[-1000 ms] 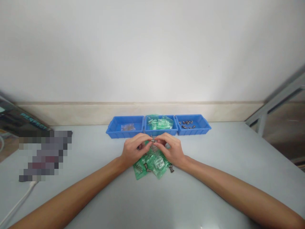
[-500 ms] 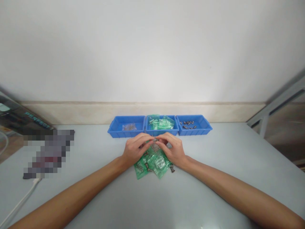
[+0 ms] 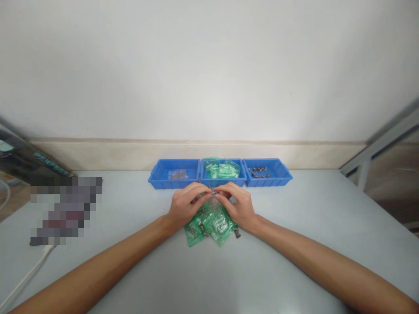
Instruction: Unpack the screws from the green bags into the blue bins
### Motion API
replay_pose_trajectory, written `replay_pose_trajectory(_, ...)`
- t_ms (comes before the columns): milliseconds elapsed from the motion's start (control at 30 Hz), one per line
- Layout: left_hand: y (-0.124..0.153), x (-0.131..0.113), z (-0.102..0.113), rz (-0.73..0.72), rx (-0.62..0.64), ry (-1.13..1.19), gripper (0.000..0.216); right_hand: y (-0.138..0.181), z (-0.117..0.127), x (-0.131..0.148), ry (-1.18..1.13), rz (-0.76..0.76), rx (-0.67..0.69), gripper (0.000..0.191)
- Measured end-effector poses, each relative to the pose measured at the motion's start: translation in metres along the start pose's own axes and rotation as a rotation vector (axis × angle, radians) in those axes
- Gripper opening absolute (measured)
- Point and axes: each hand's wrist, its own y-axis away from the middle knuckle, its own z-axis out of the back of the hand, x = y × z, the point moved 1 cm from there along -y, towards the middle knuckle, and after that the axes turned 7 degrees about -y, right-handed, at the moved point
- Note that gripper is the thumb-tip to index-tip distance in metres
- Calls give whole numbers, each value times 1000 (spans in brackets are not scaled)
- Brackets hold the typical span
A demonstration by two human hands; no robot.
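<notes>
My left hand [image 3: 185, 205] and my right hand [image 3: 238, 204] meet fingertip to fingertip over a pile of small green plastic bags [image 3: 209, 224] on the grey table. Both pinch one small metal part [image 3: 213, 192] between them. The bags hold short metal pieces, and a loose dark screw [image 3: 237, 233] lies by my right wrist. Behind the hands stand three blue bins in a row: the left bin [image 3: 160, 174] holds a clear packet, the middle bin [image 3: 222, 179] holds green bags, the right bin [image 3: 278, 172] holds several loose metal parts.
A blurred-out dark object [image 3: 63, 209] lies at the left with a white cable [image 3: 24, 279] running toward the front edge. A dark box [image 3: 22, 163] stands at the far left. A metal frame [image 3: 376, 150] rises at the right. A white wall backs the table.
The hands stay together on the small metal part; only the fingers shift slightly. The view has drifted a little to the left.
</notes>
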Motion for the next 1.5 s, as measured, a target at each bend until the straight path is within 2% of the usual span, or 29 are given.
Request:
replay_pose_trajectory(700,-1,0,0,-21,-46,28,4,0,0,0,15,21,5,12)
replay_pose_trajectory(1100,0,0,1,9,-34,36,9,-2,0,0,-26,-22,-43,10)
replay_pose_trajectory(1500,0,0,1,-22,-30,19,11,1,0,1,-2,10,-6,8)
